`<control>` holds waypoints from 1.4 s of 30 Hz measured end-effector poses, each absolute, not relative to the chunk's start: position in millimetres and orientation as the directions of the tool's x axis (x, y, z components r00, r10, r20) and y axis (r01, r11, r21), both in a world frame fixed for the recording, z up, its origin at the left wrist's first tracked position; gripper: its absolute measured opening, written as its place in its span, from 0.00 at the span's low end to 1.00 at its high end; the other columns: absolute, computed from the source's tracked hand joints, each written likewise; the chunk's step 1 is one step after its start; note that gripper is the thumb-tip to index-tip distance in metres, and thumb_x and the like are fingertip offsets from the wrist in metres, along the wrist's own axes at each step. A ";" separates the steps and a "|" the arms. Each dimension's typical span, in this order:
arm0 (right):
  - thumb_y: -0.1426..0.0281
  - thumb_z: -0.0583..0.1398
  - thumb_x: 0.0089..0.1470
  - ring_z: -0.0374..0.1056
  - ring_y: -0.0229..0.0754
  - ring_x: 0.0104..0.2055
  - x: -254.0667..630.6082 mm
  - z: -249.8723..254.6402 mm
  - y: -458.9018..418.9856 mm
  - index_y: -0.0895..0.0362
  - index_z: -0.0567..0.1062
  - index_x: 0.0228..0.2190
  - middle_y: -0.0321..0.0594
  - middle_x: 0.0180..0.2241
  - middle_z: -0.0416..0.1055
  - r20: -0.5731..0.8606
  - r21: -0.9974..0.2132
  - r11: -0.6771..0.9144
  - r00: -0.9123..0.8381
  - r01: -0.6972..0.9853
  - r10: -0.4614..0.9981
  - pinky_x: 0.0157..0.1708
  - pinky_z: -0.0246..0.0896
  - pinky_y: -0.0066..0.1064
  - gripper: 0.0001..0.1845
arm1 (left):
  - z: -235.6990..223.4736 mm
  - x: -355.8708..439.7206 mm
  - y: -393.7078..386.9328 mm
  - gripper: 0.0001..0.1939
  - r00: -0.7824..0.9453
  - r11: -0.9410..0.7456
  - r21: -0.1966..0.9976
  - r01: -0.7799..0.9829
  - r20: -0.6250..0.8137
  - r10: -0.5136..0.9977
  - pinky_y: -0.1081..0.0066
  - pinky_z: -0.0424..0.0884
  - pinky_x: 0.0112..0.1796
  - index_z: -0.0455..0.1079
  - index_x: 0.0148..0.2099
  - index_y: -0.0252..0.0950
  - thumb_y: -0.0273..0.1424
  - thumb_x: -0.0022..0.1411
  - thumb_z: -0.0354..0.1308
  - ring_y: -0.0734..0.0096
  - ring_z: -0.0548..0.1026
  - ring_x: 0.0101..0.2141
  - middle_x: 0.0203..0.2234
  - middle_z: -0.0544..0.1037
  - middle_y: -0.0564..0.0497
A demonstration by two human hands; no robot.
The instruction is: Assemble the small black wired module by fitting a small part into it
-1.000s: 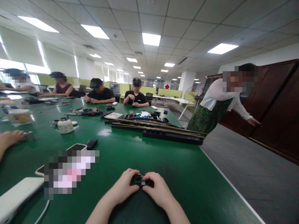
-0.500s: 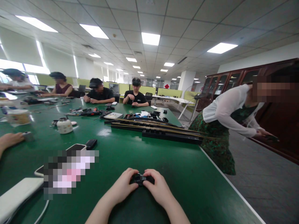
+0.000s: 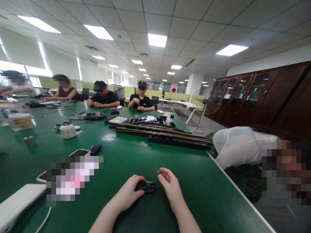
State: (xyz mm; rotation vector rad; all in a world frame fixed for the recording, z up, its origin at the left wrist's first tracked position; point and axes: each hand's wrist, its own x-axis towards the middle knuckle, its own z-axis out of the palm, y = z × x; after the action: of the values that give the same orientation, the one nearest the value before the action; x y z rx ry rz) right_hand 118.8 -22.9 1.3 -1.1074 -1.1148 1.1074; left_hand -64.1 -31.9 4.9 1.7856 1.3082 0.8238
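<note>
On the green table (image 3: 116,168) lies a small black device with metal parts showing on top (image 3: 148,186); its exact kind I cannot make out. My left hand (image 3: 132,191) grips its left end between thumb and fingers. To the right and slightly farther off, my right hand (image 3: 170,184) is raised apart from the device. Its thumb and fingertips pinch a small dark piece (image 3: 159,172), too small to name.
Long black rails (image 3: 179,142) with thin brass-coloured rods lie across the table ahead. Phones, a black pouch (image 3: 95,149), a white jar (image 3: 67,130) and a grey cylinder (image 3: 29,141) are at left. A person in a white top (image 3: 238,142) bends low beyond the right edge.
My right hand has come off the device and moved up and right, carrying the small dark piece. The person at right has bent lower. Another person's hand has left the grey cylinder.
</note>
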 end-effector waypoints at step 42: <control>0.74 0.58 0.48 0.68 0.31 0.25 137.3 17.8 -24.0 0.55 0.73 0.28 0.32 0.25 0.73 -0.357 -0.466 -0.191 -0.013 -0.864 0.934 0.24 0.63 0.22 0.04 | 10.1 -61.7 -33.7 0.22 0.290 -0.197 0.774 0.602 0.018 0.957 0.67 0.60 0.44 0.64 0.46 0.33 0.29 0.45 0.52 0.65 0.67 0.42 0.41 0.70 0.46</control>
State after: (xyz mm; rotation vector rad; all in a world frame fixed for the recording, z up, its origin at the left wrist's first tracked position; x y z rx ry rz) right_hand 137.3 -24.0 17.8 -0.6936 -0.1318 1.6223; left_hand -61.7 -33.7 10.1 1.8953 1.3937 0.6820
